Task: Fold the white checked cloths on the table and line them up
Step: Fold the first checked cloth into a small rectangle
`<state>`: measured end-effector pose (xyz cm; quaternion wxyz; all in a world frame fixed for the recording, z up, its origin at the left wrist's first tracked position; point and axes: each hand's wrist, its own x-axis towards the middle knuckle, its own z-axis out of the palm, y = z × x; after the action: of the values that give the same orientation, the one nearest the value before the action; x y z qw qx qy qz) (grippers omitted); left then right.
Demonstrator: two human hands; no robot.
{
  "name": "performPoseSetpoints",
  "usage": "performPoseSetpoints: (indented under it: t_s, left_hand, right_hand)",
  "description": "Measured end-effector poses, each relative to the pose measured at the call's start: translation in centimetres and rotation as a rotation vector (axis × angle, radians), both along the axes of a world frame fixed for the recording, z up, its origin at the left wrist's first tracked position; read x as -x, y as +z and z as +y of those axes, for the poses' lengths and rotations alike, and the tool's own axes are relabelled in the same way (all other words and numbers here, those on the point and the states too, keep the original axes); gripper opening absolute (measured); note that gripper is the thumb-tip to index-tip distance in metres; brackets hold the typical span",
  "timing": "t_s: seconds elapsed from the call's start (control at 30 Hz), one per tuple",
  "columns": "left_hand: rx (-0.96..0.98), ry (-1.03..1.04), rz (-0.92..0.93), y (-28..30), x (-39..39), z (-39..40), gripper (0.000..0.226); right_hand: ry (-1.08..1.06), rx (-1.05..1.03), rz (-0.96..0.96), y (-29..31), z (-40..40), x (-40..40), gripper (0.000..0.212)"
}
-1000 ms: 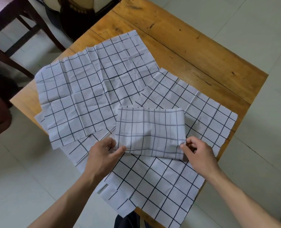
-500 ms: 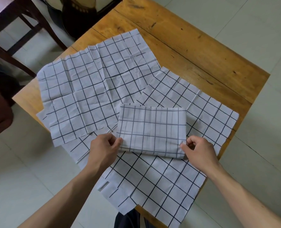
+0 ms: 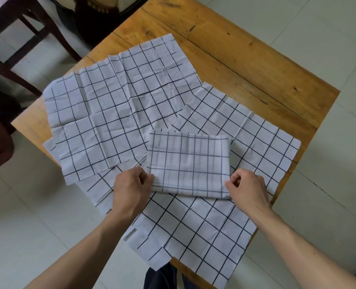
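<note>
A folded white checked cloth (image 3: 188,163) lies as a small rectangle on top of a larger unfolded checked cloth (image 3: 252,130) that hangs over the table's near edge. My left hand (image 3: 131,186) pinches the folded cloth's near left corner. My right hand (image 3: 247,187) pinches its near right corner. Another unfolded checked cloth (image 3: 114,109) is spread flat to the left and overlaps the lower one.
The wooden table (image 3: 246,57) has bare wood along its far and right side. A dark wooden chair (image 3: 12,38) stands at the far left on the tiled floor. A dark object (image 3: 102,19) sits beyond the table's far corner.
Both hands have stayed at the folded cloth's near corners. The folded cloth has flattened and squared up, and my left fingers have closed tighter on its corner.
</note>
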<state>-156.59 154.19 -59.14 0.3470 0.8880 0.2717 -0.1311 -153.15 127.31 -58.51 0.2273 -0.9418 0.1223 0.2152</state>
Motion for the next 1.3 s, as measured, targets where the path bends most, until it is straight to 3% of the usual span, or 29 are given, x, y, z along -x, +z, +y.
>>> performPoseSetpoints:
  t_s: [0.3, 0.4, 0.53, 0.67, 0.83, 1.03, 1.3]
  left_hand:
    - [-0.12, -0.15, -0.117, -0.8, 0.5, 0.2, 0.025]
    - [-0.197, -0.251, -0.211, -1.4, 0.8, 0.4, 0.026]
    - [-0.379, -0.536, -0.342, -2.5, 0.6, 0.4, 0.024]
    - [-0.439, -0.595, -0.261, -2.0, 0.5, -0.4, 0.021]
    - [-0.532, -0.641, -0.014, -1.0, -0.1, -2.8, 0.064]
    - [-0.517, -0.788, -0.08, -3.3, 0.9, -6.0, 0.078]
    - [-0.552, -0.887, -0.101, -5.5, 2.0, -4.4, 0.069]
  right_hand:
    - [0.096, 0.029, -0.167, -0.8, -0.1, 0.9, 0.024]
    - [0.383, 0.097, -0.342, -1.4, 0.1, 1.4, 0.034]
    - [0.64, 0.15, -0.347, -2.7, 0.2, 2.0, 0.065]
    - [0.671, 0.186, -0.275, -2.8, 0.4, 2.5, 0.06]
    - [0.676, 0.161, -0.233, -3.4, 0.2, 2.7, 0.07]
    - [0.67, 0.177, -0.211, -4.1, 0.1, 2.7, 0.072]
    - [0.726, 0.366, -0.214, -5.1, -1.1, 3.7, 0.072]
